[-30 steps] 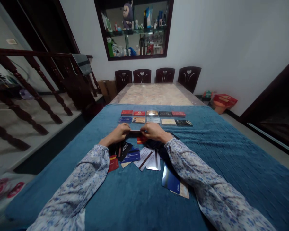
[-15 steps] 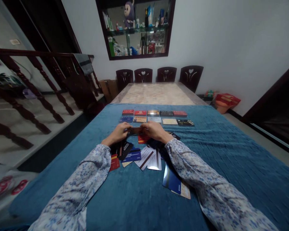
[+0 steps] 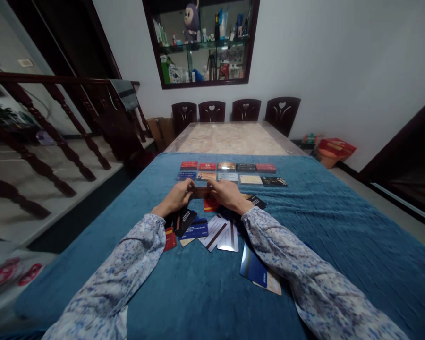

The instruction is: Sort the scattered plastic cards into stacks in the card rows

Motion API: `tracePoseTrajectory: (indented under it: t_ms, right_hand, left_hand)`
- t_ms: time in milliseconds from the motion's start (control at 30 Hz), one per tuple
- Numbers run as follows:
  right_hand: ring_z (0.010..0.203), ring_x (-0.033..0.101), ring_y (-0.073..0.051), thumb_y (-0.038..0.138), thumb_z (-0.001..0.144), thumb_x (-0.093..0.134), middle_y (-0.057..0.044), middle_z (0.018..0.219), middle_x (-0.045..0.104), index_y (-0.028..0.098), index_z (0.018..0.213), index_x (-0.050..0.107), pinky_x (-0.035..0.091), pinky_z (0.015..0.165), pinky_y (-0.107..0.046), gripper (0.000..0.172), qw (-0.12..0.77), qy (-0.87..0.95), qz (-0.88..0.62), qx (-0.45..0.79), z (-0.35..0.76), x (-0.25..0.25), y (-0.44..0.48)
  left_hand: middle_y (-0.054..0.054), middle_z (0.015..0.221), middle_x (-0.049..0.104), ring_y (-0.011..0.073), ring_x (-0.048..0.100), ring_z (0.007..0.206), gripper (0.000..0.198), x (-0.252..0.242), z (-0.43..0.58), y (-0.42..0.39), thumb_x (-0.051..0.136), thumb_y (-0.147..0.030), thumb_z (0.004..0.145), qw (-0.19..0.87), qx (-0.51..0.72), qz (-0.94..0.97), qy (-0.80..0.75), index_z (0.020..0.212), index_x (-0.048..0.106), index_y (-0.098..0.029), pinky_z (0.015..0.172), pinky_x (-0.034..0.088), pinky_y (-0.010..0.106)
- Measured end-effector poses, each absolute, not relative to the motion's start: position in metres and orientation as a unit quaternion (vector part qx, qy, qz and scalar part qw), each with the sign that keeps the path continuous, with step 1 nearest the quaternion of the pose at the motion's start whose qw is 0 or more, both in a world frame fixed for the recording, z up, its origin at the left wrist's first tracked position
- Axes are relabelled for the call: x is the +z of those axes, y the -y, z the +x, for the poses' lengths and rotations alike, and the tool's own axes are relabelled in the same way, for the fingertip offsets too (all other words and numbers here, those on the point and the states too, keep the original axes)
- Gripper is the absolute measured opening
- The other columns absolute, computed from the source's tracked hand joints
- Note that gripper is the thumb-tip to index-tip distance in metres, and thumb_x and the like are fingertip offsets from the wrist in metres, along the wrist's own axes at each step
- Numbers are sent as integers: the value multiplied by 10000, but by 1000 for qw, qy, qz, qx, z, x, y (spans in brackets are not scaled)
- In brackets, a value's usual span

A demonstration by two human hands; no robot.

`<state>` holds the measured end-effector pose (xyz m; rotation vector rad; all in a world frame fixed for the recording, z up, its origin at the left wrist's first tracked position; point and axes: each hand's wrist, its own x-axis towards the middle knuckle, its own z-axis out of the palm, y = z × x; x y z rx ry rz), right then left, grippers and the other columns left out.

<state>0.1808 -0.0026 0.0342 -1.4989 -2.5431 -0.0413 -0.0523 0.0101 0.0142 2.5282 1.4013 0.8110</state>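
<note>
Where both thumbs meet, brown card (image 3: 200, 191) between left hand (image 3: 177, 198) and right hand (image 3: 226, 193).

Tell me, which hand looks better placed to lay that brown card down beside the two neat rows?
Probably the left hand. Both hands pinch the brown card, but the left is nearer the rows' open left end, while the right hand sits over loose cards.

Two bare hands emerging from long floral-print sleeves.
The left hand (image 3: 177, 198) and right hand (image 3: 226, 193) wear no gloves or visible rings. Behind the fingers, each wrist meets a gathered cuff; both loose sleeves are pale grey-white fabric scattered with small blue flecks.
</note>
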Motion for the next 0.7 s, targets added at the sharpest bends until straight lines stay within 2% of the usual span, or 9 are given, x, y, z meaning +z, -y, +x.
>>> tracePoseTrajectory:
  t_ms: [167, 333, 500, 700]
  right_hand:
    - [1035, 707, -276, 264, 1004, 434, -139, 1143, 748, 224, 1364, 534, 484, 807, -316, 376, 74, 857, -509, -21, 177, 35, 6]
    - [1042, 716, -282, 235, 996, 414, -160, 1167, 751, 198, 1387, 484, 484, 847, -333, 399, 53, 857, -513, -17, 175, 35, 9]
    - [1110, 697, -276, 203, 982, 426, -150, 1214, 739, 178, 1377, 474, 465, 893, -336, 398, 67, 863, -500, -12, 174, 31, 7]
    - [1167, 658, -250, 186, 1007, 391, -161, 1320, 683, 177, 1328, 519, 448, 919, -328, 346, 95, 864, -495, 13, 174, 28, 5]
  left_hand:
    - [60, 915, 700, 227, 685, 860, 174, 13, -53, -9, 558, -108, 829, 43, 253, 842, -475, 964, 533, -214, 810, 546, 344]
    - [85, 946, 707, 262, 690, 888, 271, 13, -52, -8, 596, -89, 793, 36, 219, 848, -482, 1029, 536, -207, 823, 540, 376]
    - [116, 1039, 714, 290, 696, 947, 377, 10, -50, -9, 607, -103, 791, 23, 177, 844, -506, 1148, 520, -185, 862, 526, 409]
    - [112, 1030, 710, 276, 691, 941, 392, 6, -48, -11, 581, -105, 798, 24, 175, 837, -518, 1181, 518, -165, 862, 508, 395]
